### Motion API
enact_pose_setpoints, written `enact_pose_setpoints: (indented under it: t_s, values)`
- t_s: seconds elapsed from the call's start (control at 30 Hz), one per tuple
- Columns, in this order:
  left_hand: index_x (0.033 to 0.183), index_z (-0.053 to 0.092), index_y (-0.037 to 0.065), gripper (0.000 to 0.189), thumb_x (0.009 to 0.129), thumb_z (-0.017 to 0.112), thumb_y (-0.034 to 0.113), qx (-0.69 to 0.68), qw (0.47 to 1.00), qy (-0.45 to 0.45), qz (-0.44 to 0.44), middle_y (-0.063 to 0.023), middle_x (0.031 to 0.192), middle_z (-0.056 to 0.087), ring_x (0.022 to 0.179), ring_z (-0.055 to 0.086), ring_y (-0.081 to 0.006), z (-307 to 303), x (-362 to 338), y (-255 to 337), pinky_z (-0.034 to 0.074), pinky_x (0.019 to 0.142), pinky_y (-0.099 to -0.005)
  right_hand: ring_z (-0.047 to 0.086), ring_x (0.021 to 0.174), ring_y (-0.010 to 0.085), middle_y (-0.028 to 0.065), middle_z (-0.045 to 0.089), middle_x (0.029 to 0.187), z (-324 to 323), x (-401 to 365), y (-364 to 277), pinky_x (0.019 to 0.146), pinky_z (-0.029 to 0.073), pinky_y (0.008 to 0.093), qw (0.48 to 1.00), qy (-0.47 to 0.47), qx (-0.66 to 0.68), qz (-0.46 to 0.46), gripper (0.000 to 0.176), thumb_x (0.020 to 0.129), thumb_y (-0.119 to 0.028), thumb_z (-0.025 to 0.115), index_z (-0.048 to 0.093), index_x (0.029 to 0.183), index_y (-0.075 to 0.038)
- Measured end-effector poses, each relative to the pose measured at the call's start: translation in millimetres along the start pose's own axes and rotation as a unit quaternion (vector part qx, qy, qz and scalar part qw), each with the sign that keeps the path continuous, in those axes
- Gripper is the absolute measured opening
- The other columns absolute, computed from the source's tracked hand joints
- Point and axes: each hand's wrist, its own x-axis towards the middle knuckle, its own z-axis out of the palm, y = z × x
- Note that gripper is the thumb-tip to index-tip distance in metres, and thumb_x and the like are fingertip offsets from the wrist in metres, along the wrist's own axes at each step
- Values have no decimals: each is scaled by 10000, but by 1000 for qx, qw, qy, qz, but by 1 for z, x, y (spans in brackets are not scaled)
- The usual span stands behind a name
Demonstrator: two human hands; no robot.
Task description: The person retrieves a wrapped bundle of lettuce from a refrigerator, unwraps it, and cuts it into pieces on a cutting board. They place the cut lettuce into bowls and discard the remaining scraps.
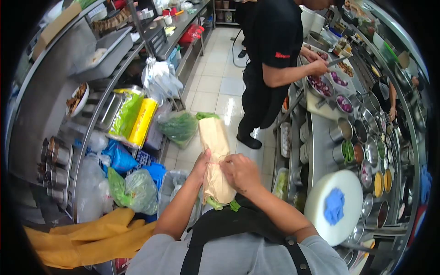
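A long bundle of leafy greens wrapped in brown paper (215, 137) is held upright in front of my body. Green leaves stick out at its top, and pale stalks (214, 203) with some leaf show at the bottom. My left hand (200, 166) is closed round the left side of the bundle at its middle. A thin reddish band or string (214, 163) crosses the paper there, and the wrapping is pinched in at that level. My right hand (240, 173) is closed at the right side, its fingertips bent against the band; the exact grip is partly hidden.
A co-worker (280, 50) in black stands ahead right, knife in hand, beside bowls of cut red onions (321, 85). Right of me are a round white board (316, 201) with a blue cloth and many metal containers. Bagged greens (178, 127) and a yellow cloth (91, 236) lie left.
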Motion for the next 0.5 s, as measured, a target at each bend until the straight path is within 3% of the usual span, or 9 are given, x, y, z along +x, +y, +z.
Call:
enact_pose_setpoints:
  t_s: [0.2,0.3,0.5]
  values:
    - [1353,437,-13,822,775,812,436,154,975,48,150,-131,1196,621,1087,623,-242,-6,43,51,519,922,-366,578,751,260,57,564,794,23,69,61,629,481,386,987,-26,102,-123,99,744,-109,712,617,760,-83]
    - [1358,437,-11,775,797,805,377,191,953,160,172,-123,1225,607,1091,618,-242,-20,48,59,517,914,-368,572,738,261,66,555,790,42,98,73,620,483,385,979,-59,137,-142,112,726,-97,703,595,755,-88]
    - [1365,434,-8,690,865,735,362,36,957,216,192,-123,1226,608,1077,622,-239,-63,79,80,520,902,-367,598,785,268,75,587,837,98,160,109,660,502,381,952,-103,227,-180,70,860,-154,660,665,842,-87]
